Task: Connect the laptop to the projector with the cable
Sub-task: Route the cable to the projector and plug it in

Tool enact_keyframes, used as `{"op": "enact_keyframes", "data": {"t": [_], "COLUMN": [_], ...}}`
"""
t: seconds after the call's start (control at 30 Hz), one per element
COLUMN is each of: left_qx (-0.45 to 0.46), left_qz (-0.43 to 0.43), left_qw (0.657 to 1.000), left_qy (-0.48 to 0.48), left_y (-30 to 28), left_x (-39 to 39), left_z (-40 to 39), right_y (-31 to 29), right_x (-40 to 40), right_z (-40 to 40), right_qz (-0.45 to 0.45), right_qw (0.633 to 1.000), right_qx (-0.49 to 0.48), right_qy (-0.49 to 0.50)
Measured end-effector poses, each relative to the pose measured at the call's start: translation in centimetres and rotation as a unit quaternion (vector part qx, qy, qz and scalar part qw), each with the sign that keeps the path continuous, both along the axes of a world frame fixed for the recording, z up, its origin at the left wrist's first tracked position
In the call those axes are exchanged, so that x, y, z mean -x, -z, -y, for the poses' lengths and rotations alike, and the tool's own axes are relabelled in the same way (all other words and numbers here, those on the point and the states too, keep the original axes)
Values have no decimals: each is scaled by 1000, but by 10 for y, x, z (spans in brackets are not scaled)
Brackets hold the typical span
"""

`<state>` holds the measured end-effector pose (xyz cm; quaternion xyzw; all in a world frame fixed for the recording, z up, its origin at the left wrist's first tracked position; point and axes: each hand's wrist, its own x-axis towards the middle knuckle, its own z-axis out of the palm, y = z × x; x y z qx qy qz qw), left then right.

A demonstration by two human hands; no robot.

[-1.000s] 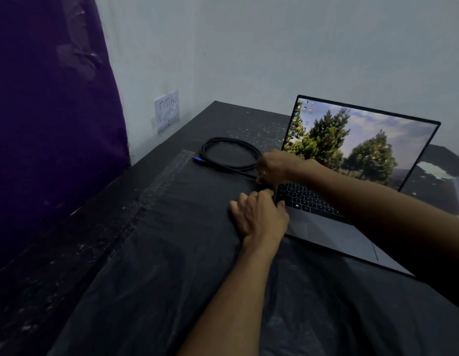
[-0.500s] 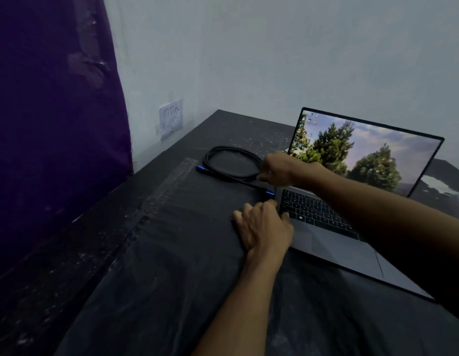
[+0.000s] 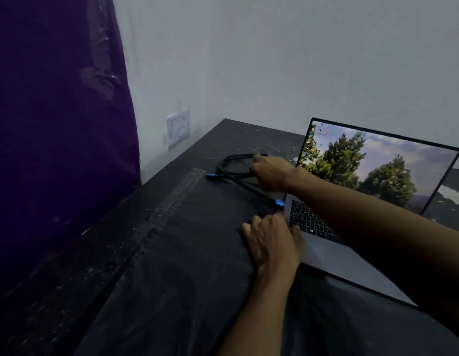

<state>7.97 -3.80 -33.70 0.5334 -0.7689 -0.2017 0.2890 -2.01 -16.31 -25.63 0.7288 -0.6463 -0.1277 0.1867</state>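
cable lies coiled on the dark table, its free blue plug pointing left — just beyond the right hand, whose fingers reach onto the loop; grip unclear. nearer, the left hand rests flat, fingers loosely spread, holding nothing, against the laptop edge — the other blue plug sits just ahead of its fingertips, seemingly seated.

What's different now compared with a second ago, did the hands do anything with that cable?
The right hand left the laptop's left edge, where it had been at the plug, and reached back over the coiled cable. The blue-tipped plug now shows at that edge; whether it is fully seated is unclear. The left hand stayed at the laptop's near-left corner, and the free blue end stayed on the table.
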Motion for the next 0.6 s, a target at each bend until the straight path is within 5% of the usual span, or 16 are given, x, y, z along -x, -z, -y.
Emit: {"op": "enact_keyframes", "data": {"t": [0.2, 0.33, 0.47, 0.6], "left_qx": [2, 12, 26, 21], "left_qz": [10, -22, -154, -344], "left_qw": [1000, 999, 985, 939], "left_qy": [-2, -20, -69, 7], "left_y": [0, -1, -2, -1], "left_x": [0, 1, -2, -3], "left_z": [-3, -2, 0, 9], "right_y": [-54, -59, -48, -38], "right_x": [6, 3, 7, 6], "right_z": [-3, -30, -61, -93], "right_qz": [227, 237, 232, 372], "right_qw": [962, 947, 937, 880], "right_qx": [150, 215, 251, 287], "right_qy": [21, -13, -76, -68]}}
